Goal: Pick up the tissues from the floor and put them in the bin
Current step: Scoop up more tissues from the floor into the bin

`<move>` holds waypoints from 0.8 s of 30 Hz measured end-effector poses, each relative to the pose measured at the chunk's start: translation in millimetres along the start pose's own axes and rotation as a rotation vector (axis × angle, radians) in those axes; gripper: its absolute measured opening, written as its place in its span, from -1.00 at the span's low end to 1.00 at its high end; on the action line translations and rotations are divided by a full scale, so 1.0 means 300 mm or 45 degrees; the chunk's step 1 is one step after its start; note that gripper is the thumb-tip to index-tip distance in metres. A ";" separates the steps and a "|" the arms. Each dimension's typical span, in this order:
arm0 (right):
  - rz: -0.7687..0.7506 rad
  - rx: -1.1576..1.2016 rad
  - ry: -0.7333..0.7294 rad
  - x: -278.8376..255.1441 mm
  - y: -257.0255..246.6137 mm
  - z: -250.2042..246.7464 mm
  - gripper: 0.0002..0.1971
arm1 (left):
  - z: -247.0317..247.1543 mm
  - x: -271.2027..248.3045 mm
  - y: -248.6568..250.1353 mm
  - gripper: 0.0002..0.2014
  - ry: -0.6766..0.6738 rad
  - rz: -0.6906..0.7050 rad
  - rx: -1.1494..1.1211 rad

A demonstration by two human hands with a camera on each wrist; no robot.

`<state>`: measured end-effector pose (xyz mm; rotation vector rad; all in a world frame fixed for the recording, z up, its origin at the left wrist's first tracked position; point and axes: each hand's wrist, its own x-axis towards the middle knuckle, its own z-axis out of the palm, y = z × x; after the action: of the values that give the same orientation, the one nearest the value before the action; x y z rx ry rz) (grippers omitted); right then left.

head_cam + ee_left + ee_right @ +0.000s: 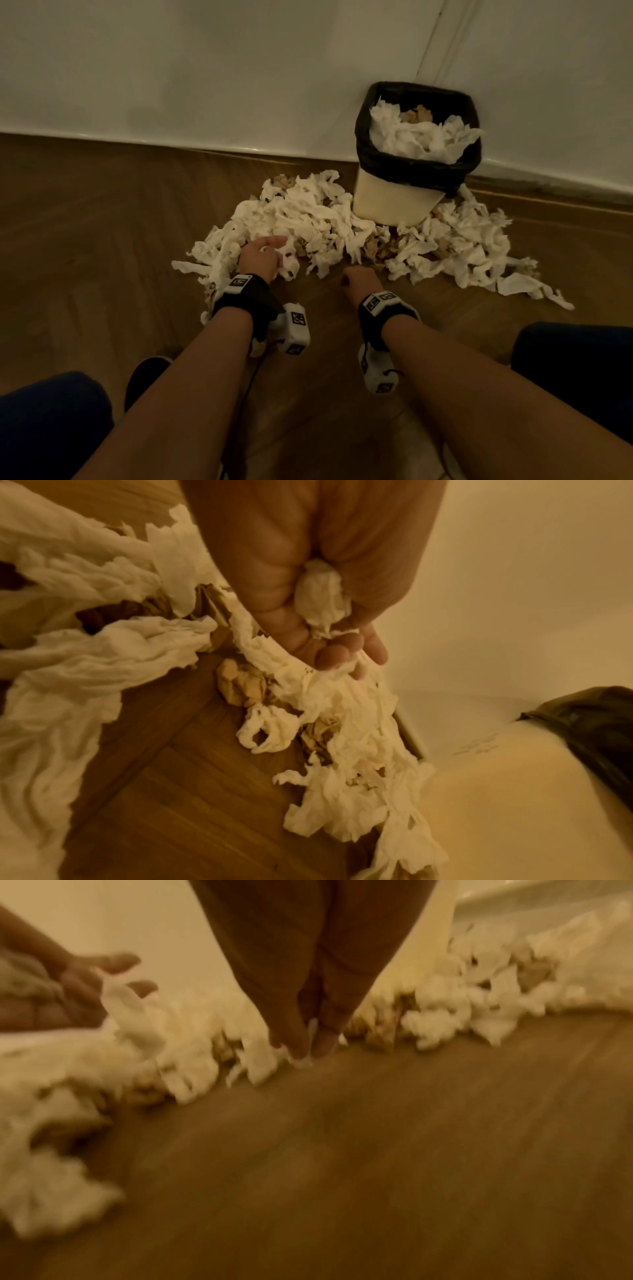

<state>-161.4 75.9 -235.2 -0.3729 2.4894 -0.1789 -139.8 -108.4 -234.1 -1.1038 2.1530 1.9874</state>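
Wood floor (102, 222): you crouch low so both arms reach it. Tissues (308, 219) sprawl in a heap on the floor around the bin's front, so one grab won't clear them. Bin (394, 202) sits against the wall, liner folded over, already heaped with paper. Your left hand (262, 255) digs into the heap's left side, fingers curled round a wad. Your right hand (359, 279) is at the heap's near edge, fingertips pressed together, seemingly pinching a scrap; blurred.
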 end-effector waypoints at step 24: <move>0.120 0.956 0.803 -0.407 0.174 -1.037 -0.68 | 0.302 -0.323 1.002 -0.74 -0.220 0.318 -0.486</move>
<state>-262.2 175.8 71.9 0.1486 2.7692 -1.3105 -254.6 1.1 53.8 -0.6754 1.9568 2.5751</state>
